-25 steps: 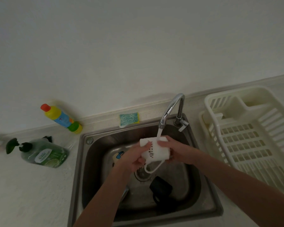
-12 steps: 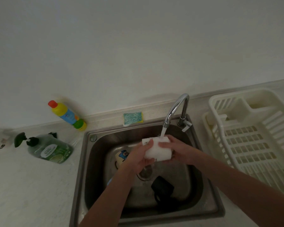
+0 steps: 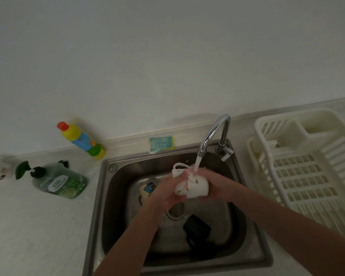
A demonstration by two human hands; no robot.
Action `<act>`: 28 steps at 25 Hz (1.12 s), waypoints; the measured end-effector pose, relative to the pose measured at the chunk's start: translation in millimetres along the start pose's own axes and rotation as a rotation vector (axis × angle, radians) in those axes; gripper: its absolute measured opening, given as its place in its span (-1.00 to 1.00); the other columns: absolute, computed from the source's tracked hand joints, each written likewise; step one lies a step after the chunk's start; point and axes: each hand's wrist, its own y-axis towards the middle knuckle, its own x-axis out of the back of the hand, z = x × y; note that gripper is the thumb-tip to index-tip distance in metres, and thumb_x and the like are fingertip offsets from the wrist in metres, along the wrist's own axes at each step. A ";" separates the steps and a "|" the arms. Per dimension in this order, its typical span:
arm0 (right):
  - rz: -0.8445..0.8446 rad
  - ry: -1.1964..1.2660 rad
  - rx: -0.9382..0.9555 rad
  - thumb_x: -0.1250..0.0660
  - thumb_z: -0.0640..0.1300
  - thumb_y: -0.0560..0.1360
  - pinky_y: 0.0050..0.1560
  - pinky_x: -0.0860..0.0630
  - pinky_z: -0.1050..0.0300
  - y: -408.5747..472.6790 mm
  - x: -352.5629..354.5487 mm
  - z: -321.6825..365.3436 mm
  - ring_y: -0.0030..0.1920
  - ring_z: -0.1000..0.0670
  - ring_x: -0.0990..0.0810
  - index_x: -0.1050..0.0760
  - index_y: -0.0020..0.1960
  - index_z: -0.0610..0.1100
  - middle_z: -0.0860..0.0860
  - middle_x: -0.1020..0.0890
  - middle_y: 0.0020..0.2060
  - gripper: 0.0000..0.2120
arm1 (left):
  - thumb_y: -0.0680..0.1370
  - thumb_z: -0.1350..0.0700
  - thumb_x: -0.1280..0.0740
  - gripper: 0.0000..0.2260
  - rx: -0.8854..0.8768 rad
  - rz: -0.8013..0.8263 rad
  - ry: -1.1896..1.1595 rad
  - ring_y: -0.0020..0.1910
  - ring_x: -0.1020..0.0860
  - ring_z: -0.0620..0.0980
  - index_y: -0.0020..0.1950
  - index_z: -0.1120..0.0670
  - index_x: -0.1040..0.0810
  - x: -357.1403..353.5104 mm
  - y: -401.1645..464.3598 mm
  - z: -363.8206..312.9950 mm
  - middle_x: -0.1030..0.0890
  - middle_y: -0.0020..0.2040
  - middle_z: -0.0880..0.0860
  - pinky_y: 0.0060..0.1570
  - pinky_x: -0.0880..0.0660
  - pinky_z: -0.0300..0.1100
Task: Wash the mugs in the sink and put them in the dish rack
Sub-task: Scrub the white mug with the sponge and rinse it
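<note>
The fingers of the left hand curl round the white mug, and the right hand grips its other side. The mug is over the sink, under water from the tap. It has turned since a moment ago: its handle now points up and away, and a pink pattern shows. A black mug and a cartoon mug lie in the sink. The dish rack sits on the table at the right.
</note>
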 end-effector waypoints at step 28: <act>-0.032 -0.282 0.169 -0.46 0.09 0.45 -0.32 -0.52 0.10 2.9 10.1 9.4 0.00 -0.15 -0.63 -0.43 0.26 0.11 -0.11 -0.58 0.15 -0.57 | 0.54 0.15 -0.39 -0.60 0.050 0.154 -0.089 -0.31 -0.63 -0.05 0.34 0.23 -0.47 2.0 -7.0 -12.4 -0.67 0.00 0.15 -0.56 -0.45 -0.33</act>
